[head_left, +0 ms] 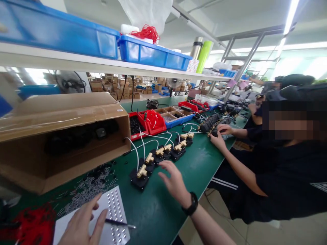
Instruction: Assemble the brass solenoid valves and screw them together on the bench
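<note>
While my left hand (81, 224) is spread over the white sheet (112, 207), thumb and fingers apart, a pen (120, 223) lies just beside its thumb; I can't tell whether the thumb presses it. Ahead of that hand are loose pins (89, 185), which a careless sweep could scatter. My right hand (175, 182) hangs wide and empty, near the row of black boxes (139, 182) topped with brass fittings (142, 171). If I swung its fingers leftward too low, they could bump a fitting or snag a white wire (137, 155) and drag a box askew. Past the boxes stand red bins (159, 130); beyond my right grip, overreaching could bump a co-worker's hands (219, 142).
</note>
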`<state>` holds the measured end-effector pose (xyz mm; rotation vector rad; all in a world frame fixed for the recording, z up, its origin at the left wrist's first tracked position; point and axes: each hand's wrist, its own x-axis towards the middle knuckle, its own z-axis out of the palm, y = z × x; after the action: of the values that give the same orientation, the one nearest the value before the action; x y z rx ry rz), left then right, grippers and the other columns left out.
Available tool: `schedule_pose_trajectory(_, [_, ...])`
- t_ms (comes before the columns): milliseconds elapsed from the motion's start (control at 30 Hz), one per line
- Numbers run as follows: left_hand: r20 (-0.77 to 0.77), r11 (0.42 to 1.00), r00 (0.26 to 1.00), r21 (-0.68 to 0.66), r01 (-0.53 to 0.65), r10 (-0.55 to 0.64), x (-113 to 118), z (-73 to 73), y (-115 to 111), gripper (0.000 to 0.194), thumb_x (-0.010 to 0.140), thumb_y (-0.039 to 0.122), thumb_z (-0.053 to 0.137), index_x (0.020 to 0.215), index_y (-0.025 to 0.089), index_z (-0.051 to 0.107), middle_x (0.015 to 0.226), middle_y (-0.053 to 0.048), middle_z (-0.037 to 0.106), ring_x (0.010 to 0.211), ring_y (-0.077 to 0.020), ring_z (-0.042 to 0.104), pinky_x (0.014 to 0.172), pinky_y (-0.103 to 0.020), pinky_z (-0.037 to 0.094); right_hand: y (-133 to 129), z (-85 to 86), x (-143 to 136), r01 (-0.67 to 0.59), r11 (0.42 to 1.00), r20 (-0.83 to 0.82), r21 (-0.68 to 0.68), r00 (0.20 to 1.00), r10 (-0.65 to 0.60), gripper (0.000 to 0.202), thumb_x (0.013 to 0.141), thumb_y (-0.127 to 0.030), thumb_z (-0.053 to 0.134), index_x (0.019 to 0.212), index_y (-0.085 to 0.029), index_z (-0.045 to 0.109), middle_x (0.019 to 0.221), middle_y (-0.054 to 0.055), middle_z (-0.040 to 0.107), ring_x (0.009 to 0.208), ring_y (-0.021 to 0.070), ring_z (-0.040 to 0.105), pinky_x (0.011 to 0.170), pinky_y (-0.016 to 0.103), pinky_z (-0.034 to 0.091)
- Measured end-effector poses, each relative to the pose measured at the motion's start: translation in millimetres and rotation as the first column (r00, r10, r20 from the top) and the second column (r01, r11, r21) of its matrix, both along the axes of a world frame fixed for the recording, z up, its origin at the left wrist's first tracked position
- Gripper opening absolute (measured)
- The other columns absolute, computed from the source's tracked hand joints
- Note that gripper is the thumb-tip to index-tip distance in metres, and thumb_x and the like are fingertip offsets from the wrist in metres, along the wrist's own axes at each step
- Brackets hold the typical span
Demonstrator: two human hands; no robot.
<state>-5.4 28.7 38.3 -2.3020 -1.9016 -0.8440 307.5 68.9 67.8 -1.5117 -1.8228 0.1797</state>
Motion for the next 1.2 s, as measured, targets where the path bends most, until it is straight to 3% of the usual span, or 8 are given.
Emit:
schedule_pose_trajectory(67, [-0.053,0.994,0.995,-0.065,0.085,-0.088,40.3,25.1,15.5,0.046,0.088,0.046,0.034,0.123,0.018,0.043,0.103,-0.008,0.058,0.089,-0.0225,0.057,0.073,-0.032,0.049,21.0,-6.4,55.5,0.205,0.979,0.014,0.013,0.979,-0.205,0.028,0.087,-0.029,0.045,0.111,-0.016,0.052,0.099,0.011,0.057,0.085,0.0213,0.058,0.076,0.038,0.051])
schedule_pose_trajectory(167, [-0.166,0.992,0.979,-0.065,0.106,-0.115,106.0,54.5,45.2,0.049,0.088,0.044,0.036,0.125,0.012,0.044,0.11,-0.013,0.052,0.098,-0.028,0.051,0.076,-0.037,0.048,39.9,-15.7,115.8,0.331,0.942,0.072,0.054,0.94,-0.334,0.052,0.077,-0.04,0.059,0.121,-0.015,0.047,0.116,0.018,0.049,0.107,0.0324,0.048,0.087,0.052,0.042])
schedule_pose_trajectory(367, [-0.277,0.987,0.955,-0.147,0.067,-0.106,181.3,59.8,100.4,0.045,0.088,0.041,0.041,0.117,0.008,0.049,0.095,-0.015,0.052,0.086,-0.0291,0.052,0.059,-0.035,0.048,72.5,-14.3,155.2,-0.011,0.999,0.631,0.031,0.776,-0.011,0.097,0.058,-0.065,0.068,0.138,-0.026,0.03,0.145,0.014,0.021,0.131,0.0403,0.014,0.099,0.064,0.018])
schedule_pose_trajectory(567, [-0.313,0.932,0.893,-0.266,0.245,-0.324,180.3,45.4,125.1,0.026,0.09,0.03,0.041,0.101,0.013,0.057,0.087,-0.011,0.058,0.082,-0.0256,0.056,0.065,-0.036,0.048,122.5,-22.5,150.1,-0.093,0.996,0.58,-0.01,0.81,0.082,0.064,0.07,-0.061,0.059,0.118,-0.019,0.053,0.113,0.013,0.053,0.107,0.0292,0.043,0.095,0.046,0.033])
schedule_pose_trajectory(767, [-0.233,0.841,0.827,-0.335,0.424,-0.511,164.9,42.0,143.2,0.034,0.089,0.029,0.04,0.118,0.017,0.052,0.105,-0.01,0.058,0.093,-0.023,0.055,0.08,-0.037,0.048,120.1,-34.8,129.3,-0.02,1.0,0.482,0.016,0.876,0.01,0.067,0.077,-0.059,0.054,0.126,-0.015,0.043,0.123,0.016,0.047,0.117,0.0319,0.036,0.098,0.048,0.03])
schedule_pose_trajectory(867, [-0.212,0.881,0.869,-0.273,0.386,-0.447,168.8,46.7,150.8,0.054,0.084,0.038,0.048,0.134,0.02,0.036,0.125,-0.012,0.048,0.11,-0.0271,0.048,0.092,-0.043,0.043,120.1,-21.4,153.5,-0.076,0.996,0.447,0.054,0.893,0.044,0.066,0.08,-0.057,0.05,0.133,-0.019,0.036,0.135,0.011,0.038,0.129,0.0295,0.023,0.105,0.048,0.02])
schedule_pose_trajectory(967, [-0.209,0.877,0.86,-0.24,0.415,-0.465,183.5,57.7,166.7,0.065,0.08,0.047,0.052,0.137,0.024,0.033,0.139,-0.011,0.036,0.125,-0.0326,0.035,0.102,-0.051,0.032,137.7,-5.4,189.5,0.119,0.99,0.431,0.08,0.891,-0.142,0.051,0.088,-0.046,0.043,0.132,-0.022,0.039,0.14,0.012,0.032,0.131,0.0313,0.018,0.104,0.052,0.017])
schedule_pose_trajectory(1200, [-0.057,0.618,0.692,-0.505,0.602,-0.72,206.3,49.5,214.0,0.057,0.088,0.051,0.035,0.139,0.034,0.019,0.146,-0.008,0.026,0.131,-0.029,0.029,0.103,-0.062,0.017,181.4,-4.3,231.3,0.035,0.982,0.526,-0.185,0.848,0.069,0.028,0.083,-0.041,0.055,0.109,-0.031,0.059,0.106,0.006,0.058,0.1,0.0237,0.047,0.086,0.041,0.034])
